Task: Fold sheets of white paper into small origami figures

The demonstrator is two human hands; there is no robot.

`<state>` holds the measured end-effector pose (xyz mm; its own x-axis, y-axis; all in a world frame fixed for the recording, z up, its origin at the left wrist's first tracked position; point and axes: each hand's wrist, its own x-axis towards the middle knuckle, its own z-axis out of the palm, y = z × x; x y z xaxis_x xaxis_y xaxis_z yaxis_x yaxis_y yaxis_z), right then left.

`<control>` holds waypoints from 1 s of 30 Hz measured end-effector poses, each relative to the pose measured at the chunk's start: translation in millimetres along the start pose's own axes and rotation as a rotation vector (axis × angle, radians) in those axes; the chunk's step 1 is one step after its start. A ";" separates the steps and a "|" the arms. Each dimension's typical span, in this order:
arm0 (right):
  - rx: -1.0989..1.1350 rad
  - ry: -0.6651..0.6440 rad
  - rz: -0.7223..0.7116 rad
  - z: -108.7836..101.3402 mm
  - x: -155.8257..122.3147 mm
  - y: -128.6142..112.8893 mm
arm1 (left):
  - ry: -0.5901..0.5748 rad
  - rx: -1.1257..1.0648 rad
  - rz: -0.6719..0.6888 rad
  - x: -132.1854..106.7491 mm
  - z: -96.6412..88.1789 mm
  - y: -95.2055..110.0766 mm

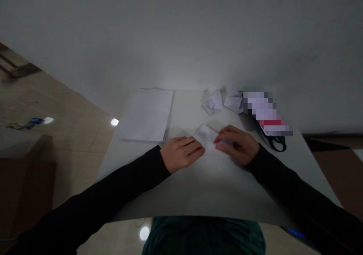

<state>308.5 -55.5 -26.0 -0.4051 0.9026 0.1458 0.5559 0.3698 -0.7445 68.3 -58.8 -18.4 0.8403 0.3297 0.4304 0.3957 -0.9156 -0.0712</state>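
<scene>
A small folded piece of white paper [206, 135] lies on the white table [215, 187] between my hands. My left hand [183, 153] lies flat beside it, fingers stretched out together, fingertips pressing on the paper's left edge. My right hand [237, 144] rests on the paper's right part with fingers curled down onto it. Both arms wear black sleeves.
A stack of white sheets [147, 114] lies at the table's far left. Two folded paper shapes [214, 102] [234, 101] sit at the far edge by the wall. A blurred-out item with a black strap [276, 143] lies at the right. Tiled floor to the left.
</scene>
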 end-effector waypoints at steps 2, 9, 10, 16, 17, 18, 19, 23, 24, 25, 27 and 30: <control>-0.259 0.103 -0.239 3.4 -4.6 -4.1 | -0.003 -0.017 -0.019 -1.9 -0.1 -1.8; -0.381 0.099 -0.582 9.2 -3.6 7.2 | 0.003 -0.152 -0.159 -5.5 2.0 -2.6; -0.362 0.101 -0.599 8.5 -2.7 8.4 | -0.006 -0.181 -0.177 -5.6 1.7 -3.1; -0.253 0.143 -0.561 4.1 1.3 6.4 | 0.006 -0.376 -0.335 -5.3 0.7 -10.7; -0.255 0.171 -0.541 4.4 1.6 6.2 | 0.014 -0.405 -0.363 -4.9 1.7 -12.2; -0.263 0.200 -0.521 5.3 1.7 6.3 | 0.024 -0.430 -0.390 -4.3 2.9 -13.5; -0.276 0.230 -0.498 6.7 1.6 6.7 | 0.032 -0.450 -0.416 -3.6 4.4 -14.6; -0.342 0.343 -0.360 13.6 -0.7 10.5 | 0.059 -0.448 -0.503 -1.3 10.2 -15.5; -0.350 0.362 -0.314 14.9 -1.3 11.7 | 0.061 -0.421 -0.515 -1.0 11.1 -14.6; -0.350 0.370 -0.264 15.6 -1.9 12.9 | 0.061 -0.389 -0.523 -0.7 11.9 -13.5; -0.332 0.356 -0.163 15.9 -2.4 14.8 | 0.054 -0.329 -0.529 -0.1 12.6 -10.6; -0.287 0.318 -0.048 14.9 -2.1 16.9 | 0.050 -0.289 -0.543 1.3 12.7 -6.8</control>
<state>307.9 -54.5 -48.6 -0.2162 0.8893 0.4030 0.7396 0.4187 -0.5270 71.4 -49.2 -28.8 0.5255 0.7618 0.3787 0.6401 -0.6473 0.4139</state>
